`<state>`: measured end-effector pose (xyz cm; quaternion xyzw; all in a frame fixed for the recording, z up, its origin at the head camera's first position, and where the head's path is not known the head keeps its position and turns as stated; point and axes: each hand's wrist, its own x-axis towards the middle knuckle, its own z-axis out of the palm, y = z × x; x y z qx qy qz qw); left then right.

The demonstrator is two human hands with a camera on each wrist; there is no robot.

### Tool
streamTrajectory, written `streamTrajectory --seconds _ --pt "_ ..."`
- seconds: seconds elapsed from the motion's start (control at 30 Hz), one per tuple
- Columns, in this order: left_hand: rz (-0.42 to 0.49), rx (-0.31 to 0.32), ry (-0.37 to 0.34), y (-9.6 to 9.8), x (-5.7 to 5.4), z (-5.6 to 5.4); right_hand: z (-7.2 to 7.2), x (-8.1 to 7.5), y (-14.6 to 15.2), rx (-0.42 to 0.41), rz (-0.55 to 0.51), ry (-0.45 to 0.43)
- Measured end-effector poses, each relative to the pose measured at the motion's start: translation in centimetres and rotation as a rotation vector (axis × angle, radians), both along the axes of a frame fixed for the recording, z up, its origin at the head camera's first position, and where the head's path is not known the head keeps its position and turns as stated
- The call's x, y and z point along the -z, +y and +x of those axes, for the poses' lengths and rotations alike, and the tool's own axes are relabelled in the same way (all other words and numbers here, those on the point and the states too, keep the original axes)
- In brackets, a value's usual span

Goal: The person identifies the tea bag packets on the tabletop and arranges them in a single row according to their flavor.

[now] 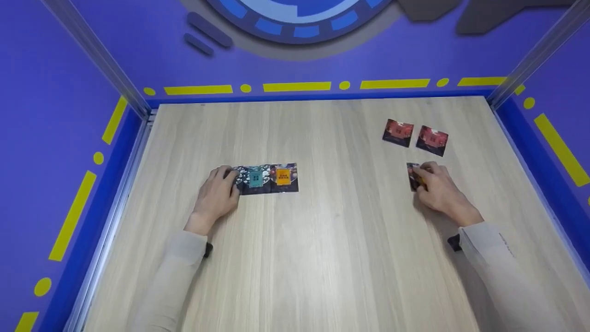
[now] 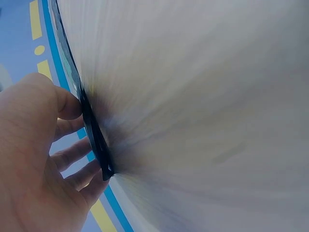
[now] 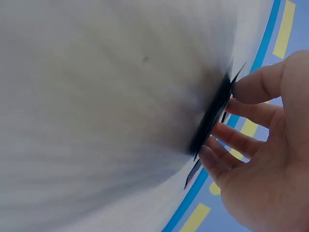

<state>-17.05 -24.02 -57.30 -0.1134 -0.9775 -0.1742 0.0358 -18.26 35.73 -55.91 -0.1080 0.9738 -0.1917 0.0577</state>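
Note:
In the head view, a teal-labelled packet (image 1: 256,177) and an orange-labelled packet (image 1: 283,177) lie side by side in a row, square and glossy. At the row's left end my left hand (image 1: 216,191) grips a dark packet, mostly hidden under the fingers. The left wrist view has this packet's dark edge (image 2: 94,130) between thumb and fingers. Over on the right, my right hand (image 1: 438,186) holds another dark packet (image 1: 411,177) with a bit of orange on it, thumb at the near side. In the right wrist view that packet (image 3: 212,116) stands edge-on, close to the tabletop.
Two red-labelled packets, a left one (image 1: 398,133) and a right one (image 1: 432,140), lie just beyond my right hand. The wooden table (image 1: 332,258) is bounded by blue panels with yellow marks (image 1: 297,86) at the back and sides.

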Motion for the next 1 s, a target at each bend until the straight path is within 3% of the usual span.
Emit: streamTrajectory --seconds 0.13,0.5,1.0 --pt "-0.007 -0.004 -0.009 0.0 -0.1 0.0 -0.1 0.1 -0.6 -0.020 -0.004 -0.004" --pt "-0.021 -0.011 -0.002 0.1 0.0 -0.1 -0.5 0.8 -3.3 -0.111 -0.058 0.093" --pt "-0.029 0.001 0.013 0.1 0.0 0.0 -1.7 1.1 -8.3 -0.154 -0.081 0.079"
